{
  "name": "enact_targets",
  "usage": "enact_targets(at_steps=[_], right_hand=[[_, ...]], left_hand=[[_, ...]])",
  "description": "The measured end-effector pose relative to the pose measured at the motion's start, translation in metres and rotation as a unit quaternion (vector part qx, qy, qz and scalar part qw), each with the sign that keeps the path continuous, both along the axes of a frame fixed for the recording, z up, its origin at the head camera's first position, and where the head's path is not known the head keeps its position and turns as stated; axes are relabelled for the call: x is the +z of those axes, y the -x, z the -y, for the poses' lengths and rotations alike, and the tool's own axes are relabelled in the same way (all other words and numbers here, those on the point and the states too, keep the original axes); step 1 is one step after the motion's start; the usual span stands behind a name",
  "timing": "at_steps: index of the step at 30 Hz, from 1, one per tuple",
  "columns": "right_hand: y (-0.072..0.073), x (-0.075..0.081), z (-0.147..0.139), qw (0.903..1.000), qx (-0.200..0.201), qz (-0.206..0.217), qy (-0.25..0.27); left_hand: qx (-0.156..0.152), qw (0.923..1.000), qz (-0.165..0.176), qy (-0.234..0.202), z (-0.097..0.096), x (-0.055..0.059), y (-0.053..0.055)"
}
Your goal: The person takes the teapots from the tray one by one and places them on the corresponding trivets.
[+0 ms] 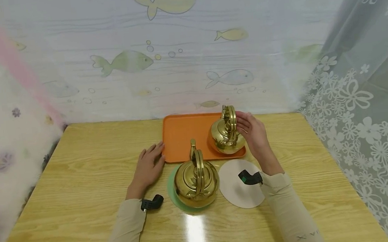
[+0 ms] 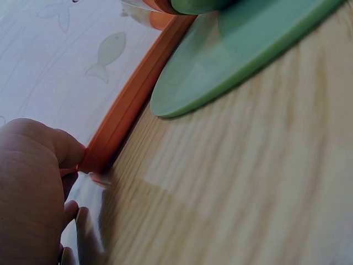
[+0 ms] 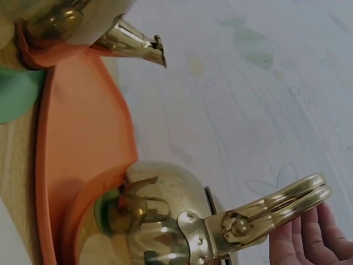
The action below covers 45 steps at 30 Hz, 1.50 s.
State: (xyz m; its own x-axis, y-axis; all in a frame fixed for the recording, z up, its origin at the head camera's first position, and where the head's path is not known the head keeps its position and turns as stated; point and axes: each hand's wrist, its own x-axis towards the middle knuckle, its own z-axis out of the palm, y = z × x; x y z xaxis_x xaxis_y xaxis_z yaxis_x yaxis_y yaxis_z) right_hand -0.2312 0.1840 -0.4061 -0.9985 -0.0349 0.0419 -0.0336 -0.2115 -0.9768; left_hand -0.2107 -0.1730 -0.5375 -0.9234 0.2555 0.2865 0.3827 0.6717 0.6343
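A brass kettle (image 1: 224, 136) stands on the right side of the orange tray (image 1: 181, 132), its arched handle raised. My right hand (image 1: 254, 132) is at that handle with its fingers fairly straight; in the right wrist view the fingertips touch the handle (image 3: 276, 212) without wrapping it. At the tray's left edge rests my left hand (image 1: 148, 168), fingers extended. The left wrist view has its thumb against the tray's corner (image 2: 99, 152). A second, larger-looking brass kettle (image 1: 190, 191) stands nearer me on a green round mat (image 1: 170, 185), its spout pointing toward the tray.
A white round mat (image 1: 239, 190) lies right of the green one, under my right forearm. The wooden table (image 1: 90, 177) extends to both sides. Behind it hangs a fish-print curtain (image 1: 174, 60), with a floral lace curtain (image 1: 370, 131) on the right.
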Motion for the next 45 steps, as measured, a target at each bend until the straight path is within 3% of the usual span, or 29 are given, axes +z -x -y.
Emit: enact_targets(at_steps=[15, 26, 33, 45], right_hand=[[0.006, -0.002, 0.003, 0.9983, 0.028, 0.014, 0.049], [0.013, -0.007, 0.004, 0.9995, 0.009, 0.027, -0.012], [0.018, -0.008, 0.002, 0.9977, 0.002, 0.009, -0.067], [0.018, -0.003, -0.003, 0.9955, 0.035, 0.018, -0.086]], left_hand=[[-0.002, 1.0, -0.005, 0.002, 0.001, 0.0, 0.001], [-0.004, 1.0, -0.008, 0.002, 0.0, -0.001, 0.0], [-0.003, 1.0, -0.009, 0.003, 0.001, 0.002, 0.001], [0.0, 1.0, -0.002, 0.0, 0.0, 0.0, 0.0]])
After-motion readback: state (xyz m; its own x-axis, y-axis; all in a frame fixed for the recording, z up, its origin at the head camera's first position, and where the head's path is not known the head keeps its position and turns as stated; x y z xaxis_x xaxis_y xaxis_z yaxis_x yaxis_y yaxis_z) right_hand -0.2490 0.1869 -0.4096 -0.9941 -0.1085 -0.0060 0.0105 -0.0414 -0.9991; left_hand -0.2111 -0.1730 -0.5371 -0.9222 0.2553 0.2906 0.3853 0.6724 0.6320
